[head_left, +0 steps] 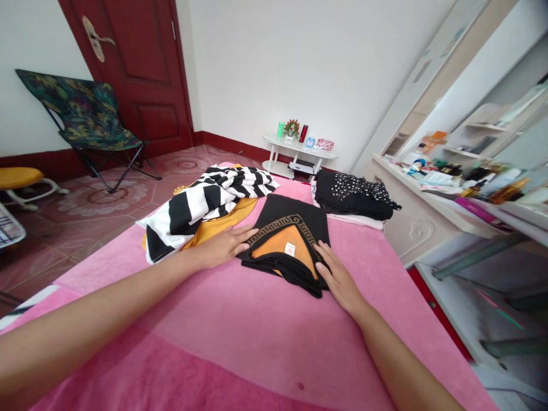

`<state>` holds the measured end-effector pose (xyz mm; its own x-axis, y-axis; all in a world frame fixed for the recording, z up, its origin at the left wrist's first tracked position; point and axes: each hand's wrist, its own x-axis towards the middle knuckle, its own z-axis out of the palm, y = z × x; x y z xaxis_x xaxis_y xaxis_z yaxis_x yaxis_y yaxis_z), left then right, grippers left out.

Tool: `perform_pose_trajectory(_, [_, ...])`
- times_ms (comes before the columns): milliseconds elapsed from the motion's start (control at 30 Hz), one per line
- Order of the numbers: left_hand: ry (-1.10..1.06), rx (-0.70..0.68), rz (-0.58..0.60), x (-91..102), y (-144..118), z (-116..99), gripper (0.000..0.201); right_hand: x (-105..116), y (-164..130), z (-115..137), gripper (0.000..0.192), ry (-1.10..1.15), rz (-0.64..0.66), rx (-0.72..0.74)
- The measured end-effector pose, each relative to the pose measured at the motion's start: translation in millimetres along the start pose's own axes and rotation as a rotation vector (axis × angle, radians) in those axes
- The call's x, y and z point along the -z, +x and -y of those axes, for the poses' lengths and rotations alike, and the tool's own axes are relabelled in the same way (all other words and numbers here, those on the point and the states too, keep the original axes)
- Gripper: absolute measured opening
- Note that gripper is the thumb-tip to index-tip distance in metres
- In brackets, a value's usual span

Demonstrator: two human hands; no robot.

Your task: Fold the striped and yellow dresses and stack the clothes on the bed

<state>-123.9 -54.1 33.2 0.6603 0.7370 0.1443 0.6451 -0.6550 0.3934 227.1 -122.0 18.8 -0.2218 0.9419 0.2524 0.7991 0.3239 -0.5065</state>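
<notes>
A folded black garment (291, 220) with an orange lining and a patterned collar band lies on the pink bed cover (240, 319). My left hand (225, 245) rests flat with its fingertips on the garment's left edge. My right hand (338, 277) lies flat on the garment's right edge, fingers apart. Neither hand grips anything.
A black-and-white striped garment (209, 202) over an orange cloth (220, 222) lies to the left. A folded stack with a black dotted piece (353, 194) sits at the bed's far right. A white dresser (432, 211) with cosmetics stands right; a folding chair (85, 123) and red door (137, 74) stand left.
</notes>
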Motion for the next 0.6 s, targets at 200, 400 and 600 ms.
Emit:
perform_pose_trajectory(200, [0.025,0.005,-0.063,29.9,-31.6,37.8,0.032,45.9,-25.8,-40.9,0.038,0.149,-0.063,-0.101])
perform_pose_trajectory(400, [-0.137,0.234,-0.15,36.3,-27.0,18.7,0.032,83.2,-32.1,-57.9,0.037,0.182,-0.133,-0.289])
perform_pose_trajectory(600, [-0.207,0.497,-0.233,22.7,1.2,-4.8,0.05,74.3,-12.8,-60.3,0.049,0.316,-0.177,-0.479])
